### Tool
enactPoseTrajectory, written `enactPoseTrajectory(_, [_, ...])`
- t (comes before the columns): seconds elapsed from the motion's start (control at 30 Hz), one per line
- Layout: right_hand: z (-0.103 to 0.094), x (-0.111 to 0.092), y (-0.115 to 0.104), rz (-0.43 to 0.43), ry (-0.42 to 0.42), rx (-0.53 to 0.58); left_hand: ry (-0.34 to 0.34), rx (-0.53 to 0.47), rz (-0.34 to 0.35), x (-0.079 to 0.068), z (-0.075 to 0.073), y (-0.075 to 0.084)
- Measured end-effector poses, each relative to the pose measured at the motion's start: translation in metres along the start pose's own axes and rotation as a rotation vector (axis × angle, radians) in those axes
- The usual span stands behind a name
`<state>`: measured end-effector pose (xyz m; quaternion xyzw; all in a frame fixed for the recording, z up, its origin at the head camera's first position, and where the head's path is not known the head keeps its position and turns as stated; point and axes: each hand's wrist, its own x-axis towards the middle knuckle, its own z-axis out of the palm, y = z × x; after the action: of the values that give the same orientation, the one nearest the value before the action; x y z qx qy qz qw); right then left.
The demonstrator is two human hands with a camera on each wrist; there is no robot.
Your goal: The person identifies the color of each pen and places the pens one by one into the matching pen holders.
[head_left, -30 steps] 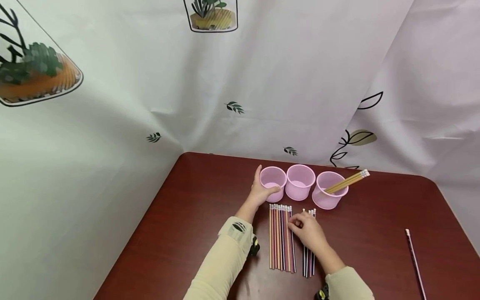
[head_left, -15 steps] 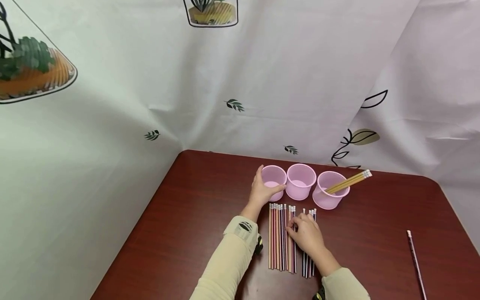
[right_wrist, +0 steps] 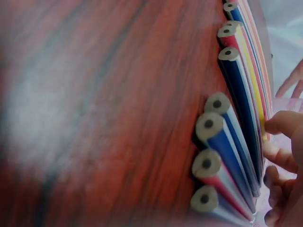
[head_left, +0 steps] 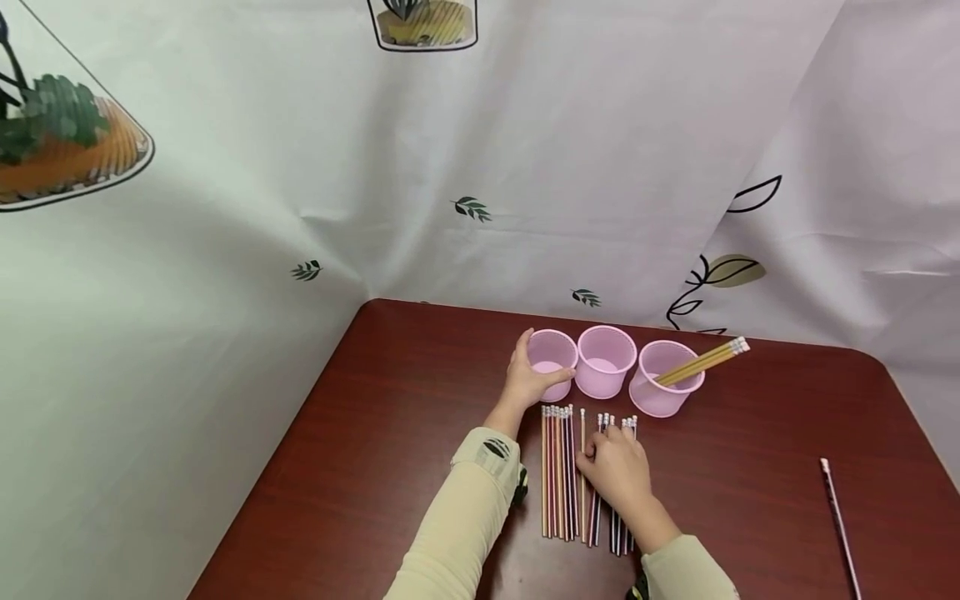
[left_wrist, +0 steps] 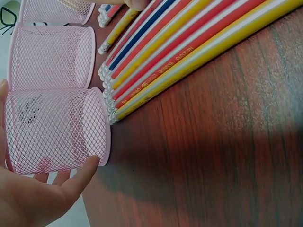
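Observation:
Three pink mesh pencil cups stand in a row at the back of the table. My left hand (head_left: 522, 385) holds the left cup (left_wrist: 57, 130), thumb across its near side and fingers round its outer side. The middle cup (head_left: 600, 383) stands beside it. Several yellow pencils (head_left: 701, 364) lean in the right cup (head_left: 656, 404). Unsharpened pencils with white erasers lie in front: a multicoloured group (head_left: 558, 483) on the left and mostly dark ones (head_left: 621, 537) on the right. My right hand (head_left: 618, 471) is over them, thumb and forefinger pinching a yellow pencil (head_left: 582, 508) between the groups.
A lone dark pinkish pencil (head_left: 838, 521) lies far to the right on the reddish-brown table (head_left: 360, 467). A pale patterned cloth (head_left: 540, 167) hangs close behind the table's back edge and along its left side.
My right hand has separated pencils from the left group, and a few now lie further right, close to the dark ones. My left hand has stayed on the left cup.

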<state>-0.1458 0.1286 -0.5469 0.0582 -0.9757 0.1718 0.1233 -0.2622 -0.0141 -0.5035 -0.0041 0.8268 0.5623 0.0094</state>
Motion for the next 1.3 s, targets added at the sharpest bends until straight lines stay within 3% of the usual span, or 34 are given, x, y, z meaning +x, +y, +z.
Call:
enactPoseTrajectory(0.2, [0.003,0.005,-0.008,0.008,-0.041,-0.088,0.018,0.007,-0.001,0.001,-0.003,-0.005])
enactPoseTrajectory(0.57, [0.004,0.010,-0.015,0.061,-0.112,-0.065,0.029,0.011,-0.008,0.000,-0.006,-0.006])
enactPoseTrajectory(0.97, [-0.024,0.014,-0.017,0.140,-0.089,0.138,0.048,0.033,-0.011,-0.004,-0.003,-0.006])
enactPoseTrajectory(1.3, [-0.048,0.020,-0.008,0.163,-0.009,0.314,0.024,0.003,0.011,-0.005,-0.001,0.000])
